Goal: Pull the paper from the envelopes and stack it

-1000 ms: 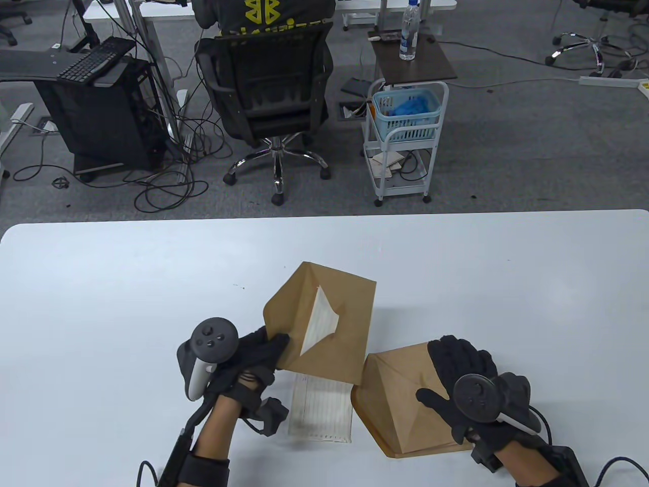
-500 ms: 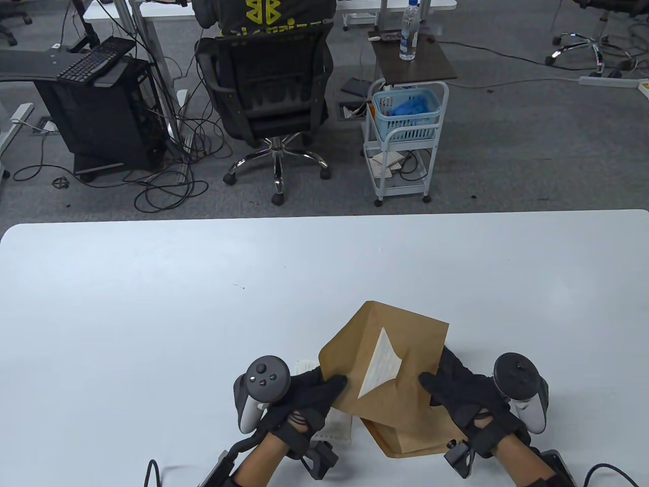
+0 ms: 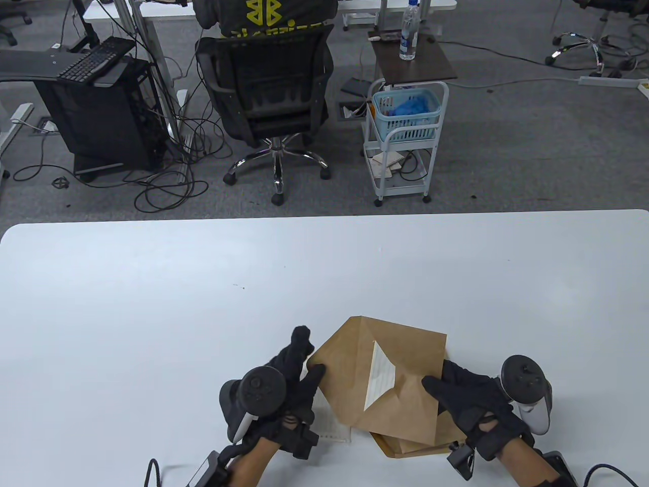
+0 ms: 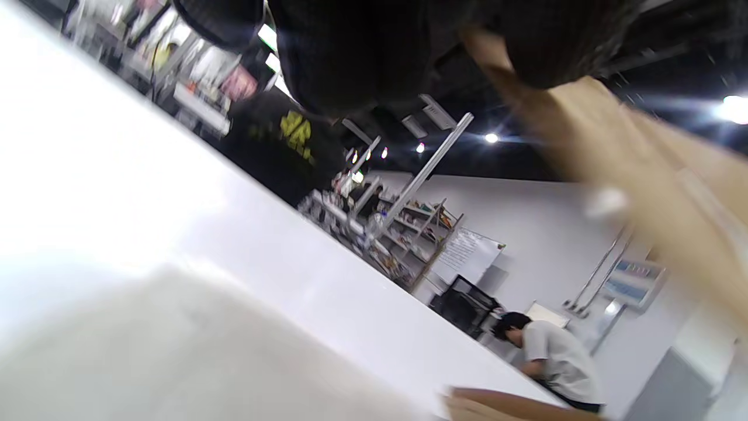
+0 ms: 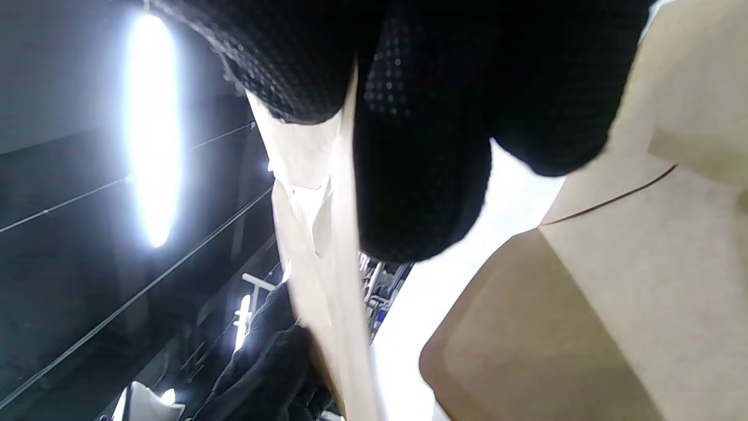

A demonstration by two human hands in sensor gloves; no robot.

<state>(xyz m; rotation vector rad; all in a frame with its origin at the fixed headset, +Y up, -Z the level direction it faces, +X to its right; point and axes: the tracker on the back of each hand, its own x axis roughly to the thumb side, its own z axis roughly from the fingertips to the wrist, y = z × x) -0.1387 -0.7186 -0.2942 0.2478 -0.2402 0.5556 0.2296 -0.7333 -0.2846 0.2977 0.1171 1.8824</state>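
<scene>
Brown envelope (image 3: 390, 378) held above table (image 3: 152, 304) btwn both hands. Left hand (image 3: 291, 378) fingers (image 3: 299, 345) pinch 9 o'clock edge; right hand (image 3: 469, 398) grips 3 o'clock edge. White paper (image 3: 379, 381) shows thru torn face. Second envelope (image 3: 446, 436) beneath, 5 o'clock.

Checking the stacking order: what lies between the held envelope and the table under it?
In the table view, a second envelope lies under the held envelope, on the table; a lined sheet shows beside the left hand.

Both hands hold a brown envelope (image 3: 395, 375) above the tabletop (image 3: 152, 304). The left hand (image 3: 291, 383) grips one edge, the right hand (image 3: 469, 401) the other. White paper (image 3: 380, 380) shows inside.
</scene>
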